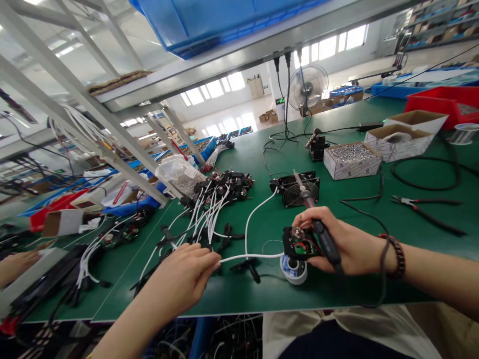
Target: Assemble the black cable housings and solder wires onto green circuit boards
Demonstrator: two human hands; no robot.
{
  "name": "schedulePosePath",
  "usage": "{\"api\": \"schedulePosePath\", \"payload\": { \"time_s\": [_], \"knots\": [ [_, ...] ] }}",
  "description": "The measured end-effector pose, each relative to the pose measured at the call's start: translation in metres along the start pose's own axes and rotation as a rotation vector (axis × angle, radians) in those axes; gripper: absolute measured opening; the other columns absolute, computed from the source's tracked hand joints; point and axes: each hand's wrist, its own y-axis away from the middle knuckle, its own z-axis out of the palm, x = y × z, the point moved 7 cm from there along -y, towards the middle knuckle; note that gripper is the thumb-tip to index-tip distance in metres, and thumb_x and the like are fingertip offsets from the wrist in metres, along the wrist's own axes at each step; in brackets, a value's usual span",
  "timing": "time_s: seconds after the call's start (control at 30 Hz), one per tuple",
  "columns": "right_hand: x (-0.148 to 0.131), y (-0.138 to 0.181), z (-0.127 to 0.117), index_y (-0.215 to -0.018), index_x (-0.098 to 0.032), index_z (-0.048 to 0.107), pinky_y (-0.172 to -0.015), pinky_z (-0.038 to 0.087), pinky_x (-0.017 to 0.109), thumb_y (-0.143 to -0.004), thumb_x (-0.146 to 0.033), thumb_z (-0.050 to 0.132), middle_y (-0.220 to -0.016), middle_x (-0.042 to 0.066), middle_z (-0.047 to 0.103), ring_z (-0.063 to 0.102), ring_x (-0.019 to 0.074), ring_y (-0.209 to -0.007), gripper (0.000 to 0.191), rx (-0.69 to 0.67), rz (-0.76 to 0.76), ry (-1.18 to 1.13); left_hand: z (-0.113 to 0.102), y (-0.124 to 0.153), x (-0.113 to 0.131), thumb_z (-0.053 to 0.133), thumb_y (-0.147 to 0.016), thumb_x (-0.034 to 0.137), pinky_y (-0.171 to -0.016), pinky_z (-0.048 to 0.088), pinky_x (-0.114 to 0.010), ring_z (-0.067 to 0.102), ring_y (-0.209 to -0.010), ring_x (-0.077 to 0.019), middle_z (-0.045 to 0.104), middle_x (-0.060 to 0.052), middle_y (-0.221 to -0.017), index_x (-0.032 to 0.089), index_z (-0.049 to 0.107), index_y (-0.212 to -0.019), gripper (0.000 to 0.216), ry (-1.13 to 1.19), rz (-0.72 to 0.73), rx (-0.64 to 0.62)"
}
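Note:
My right hand [348,242] grips a soldering iron [324,239], its tip pointing up and away. The same hand holds a small black housing [290,243] with a circuit board and red wires showing in its open side. A white cable [258,256] runs from the housing to my left hand [187,271], whose thumb and fingers pinch it. Just under the housing stands a solder wire spool [294,271]. Beyond my left hand lies a heap of similar black housings [228,184] with white cables. A black fan unit [299,192] sits past the iron's tip.
Cutting pliers [426,205] and a carton of small metal parts [352,158] lie to the right. A soldering iron stand [317,147] is behind. A shelf with a blue bin [224,22] hangs overhead. At far left, another person's hand [18,264] rests near a white box.

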Motion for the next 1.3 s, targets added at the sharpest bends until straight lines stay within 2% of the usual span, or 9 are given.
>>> {"api": "schedulePosePath", "payload": {
  "time_s": [0.1, 0.2, 0.4, 0.57, 0.7, 0.83, 1.03, 1.2, 1.3],
  "knots": [
    [0.012, 0.004, 0.027, -0.133, -0.024, 0.032, -0.083, 0.061, 0.044, -0.082, -0.023, 0.077, -0.123, 0.017, 0.064, 0.072, 0.0282, -0.097, 0.068, -0.075, 0.018, 0.05, 0.033, -0.014, 0.006, 0.041, -0.103, 0.025, -0.087, 0.044, -0.048, 0.063, -0.089, -0.0296, 0.072, -0.009, -0.09, 0.019, 0.073, -0.085, 0.037, -0.11, 0.028, -0.133],
    [0.021, 0.006, 0.04, -0.133, -0.022, 0.036, -0.084, 0.06, 0.04, -0.084, -0.025, 0.079, -0.123, 0.016, 0.065, 0.072, 0.0269, -0.099, 0.065, -0.115, 0.008, 0.026, 0.042, -0.027, 0.017, 0.043, -0.103, 0.025, -0.094, 0.043, -0.052, 0.062, -0.096, -0.0295, 0.069, -0.011, -0.099, 0.018, 0.073, -0.088, 0.034, -0.04, 0.018, -0.075],
    [0.021, 0.009, 0.039, -0.138, -0.026, 0.036, -0.097, 0.057, 0.04, -0.091, -0.032, 0.078, -0.131, 0.015, 0.065, 0.069, 0.0257, -0.117, 0.063, -0.07, -0.124, -0.071, 0.041, -0.074, 0.064, 0.05, -0.097, 0.019, -0.093, 0.043, -0.044, 0.058, -0.102, -0.028, 0.066, -0.011, -0.108, 0.021, 0.073, -0.111, 0.027, 0.443, 0.07, 0.152],
    [0.02, 0.011, 0.041, -0.139, -0.026, 0.037, -0.098, 0.057, 0.039, -0.09, -0.029, 0.079, -0.134, 0.015, 0.065, 0.068, 0.0258, -0.12, 0.065, -0.048, -0.111, -0.083, 0.052, -0.114, 0.078, 0.06, -0.087, 0.018, -0.085, 0.044, -0.038, 0.06, -0.086, -0.0231, 0.068, -0.006, -0.085, 0.019, 0.068, -0.079, 0.012, 0.85, 0.11, 0.087],
    [0.015, 0.011, 0.043, -0.138, -0.026, 0.037, -0.1, 0.056, 0.038, -0.088, -0.028, 0.08, -0.133, 0.014, 0.066, 0.068, 0.025, -0.12, 0.066, -0.03, -0.125, -0.097, 0.036, -0.094, 0.057, 0.043, -0.103, 0.037, -0.081, 0.052, -0.033, 0.06, -0.069, -0.0162, 0.053, 0.003, -0.064, 0.02, 0.057, -0.091, 0.025, 1.128, 0.028, 0.153],
    [0.014, 0.011, 0.044, -0.139, -0.025, 0.039, -0.096, 0.057, 0.038, -0.087, -0.027, 0.08, -0.13, 0.014, 0.067, 0.07, 0.0256, -0.115, 0.065, -0.019, -0.089, -0.09, 0.027, -0.051, 0.061, 0.059, -0.1, 0.044, -0.061, 0.052, -0.023, 0.036, -0.049, -0.0074, 0.028, 0.01, -0.057, 0.02, 0.056, -0.087, 0.028, 1.777, -0.088, 0.176],
    [0.013, 0.011, 0.044, -0.139, -0.023, 0.039, -0.096, 0.058, 0.039, -0.089, -0.025, 0.078, -0.132, 0.016, 0.065, 0.069, 0.0259, -0.117, 0.064, -0.029, -0.063, -0.078, 0.047, -0.02, 0.106, 0.059, -0.101, 0.048, -0.042, 0.023, -0.016, 0.05, -0.05, -0.003, 0.068, -0.007, -0.107, 0.017, 0.056, -0.086, 0.035, 1.743, -0.264, 0.235],
    [0.012, 0.013, 0.043, -0.139, -0.023, 0.039, -0.093, 0.059, 0.039, -0.088, -0.026, 0.079, -0.13, 0.015, 0.066, 0.07, 0.0268, -0.114, 0.066, -0.022, -0.059, -0.074, 0.066, -0.022, 0.106, 0.053, -0.105, 0.043, -0.048, 0.016, -0.019, 0.028, -0.046, -0.0012, 0.067, -0.002, -0.079, 0.017, 0.057, -0.086, 0.032, 1.831, -0.191, 0.267],
    [0.011, 0.013, 0.043, -0.139, -0.023, 0.04, -0.093, 0.058, 0.038, -0.088, -0.025, 0.079, -0.13, 0.015, 0.067, 0.07, 0.0263, -0.114, 0.065, -0.032, -0.042, -0.067, 0.068, -0.022, 0.09, 0.061, -0.101, 0.038, -0.051, 0.022, -0.02, 0.03, -0.051, -0.0018, 0.064, -0.002, -0.088, 0.016, 0.063, -0.084, 0.028, 1.965, -0.207, 0.361]
  ]
}}
